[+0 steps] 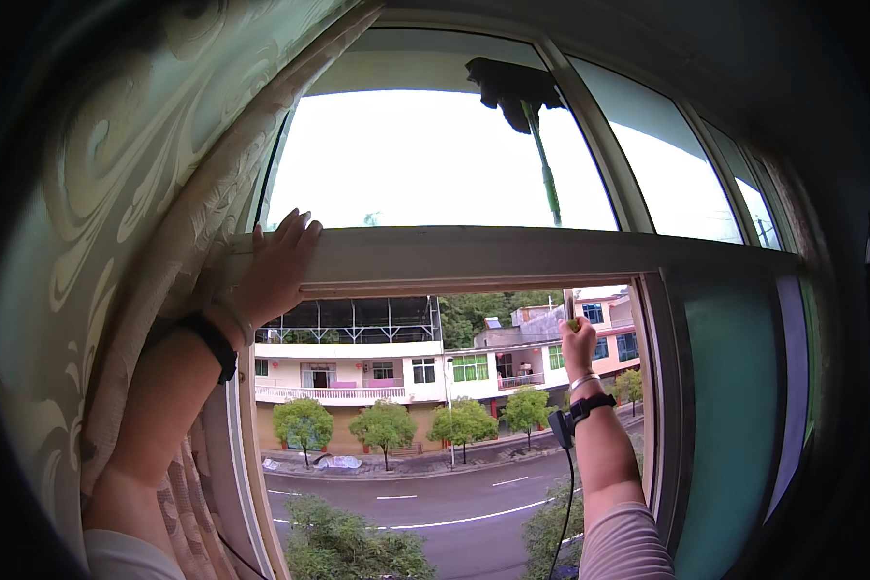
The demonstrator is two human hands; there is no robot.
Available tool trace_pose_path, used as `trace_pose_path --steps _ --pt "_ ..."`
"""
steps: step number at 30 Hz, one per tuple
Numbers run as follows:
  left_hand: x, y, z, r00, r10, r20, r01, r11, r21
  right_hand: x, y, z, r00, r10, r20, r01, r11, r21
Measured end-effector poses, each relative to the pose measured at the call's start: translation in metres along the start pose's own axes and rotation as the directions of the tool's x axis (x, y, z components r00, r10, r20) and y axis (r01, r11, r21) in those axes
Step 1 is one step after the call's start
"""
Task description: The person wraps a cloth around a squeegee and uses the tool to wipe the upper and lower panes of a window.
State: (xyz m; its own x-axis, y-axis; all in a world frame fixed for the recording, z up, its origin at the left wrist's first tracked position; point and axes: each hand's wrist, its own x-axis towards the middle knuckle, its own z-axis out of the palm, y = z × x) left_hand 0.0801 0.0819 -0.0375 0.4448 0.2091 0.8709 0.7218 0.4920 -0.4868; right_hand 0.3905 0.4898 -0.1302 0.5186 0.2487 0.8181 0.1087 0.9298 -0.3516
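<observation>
My right hand (578, 343) is stretched out through the open lower window and closed around a mop handle (543, 169). Above the crossbar the handle shows again through the glass, slightly tilted. At its top a dark, shaggy mop head (510, 87) is up by the outside of the upper pane (406, 155). My left hand (282, 259) lies against the wide window crossbar (474, 253), its fingers stretched out over the upper edge and a little apart. The crossbar hides the middle of the handle.
A patterned curtain (87, 222) hangs along the left, close to my left arm. At the right stands a green-tinted sliding pane (730, 416). A black cable (564, 503) trails from my right wrist strap. Outside, far below, are a road (435, 512), trees and buildings.
</observation>
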Motion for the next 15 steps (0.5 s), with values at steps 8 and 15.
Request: trace_pose_path --steps 8,15 --pt "0.002 0.001 -0.004 0.999 0.009 -0.047 -0.004 0.993 0.121 0.117 -0.052 0.083 0.946 -0.303 -0.119 0.309 0.95 0.039" --pt "0.002 0.003 -0.004 1.0 0.008 -0.016 -0.007 0.997 0.079 0.115 -0.064 0.097 0.997 -0.06 0.048 0.044 0.959 0.281"
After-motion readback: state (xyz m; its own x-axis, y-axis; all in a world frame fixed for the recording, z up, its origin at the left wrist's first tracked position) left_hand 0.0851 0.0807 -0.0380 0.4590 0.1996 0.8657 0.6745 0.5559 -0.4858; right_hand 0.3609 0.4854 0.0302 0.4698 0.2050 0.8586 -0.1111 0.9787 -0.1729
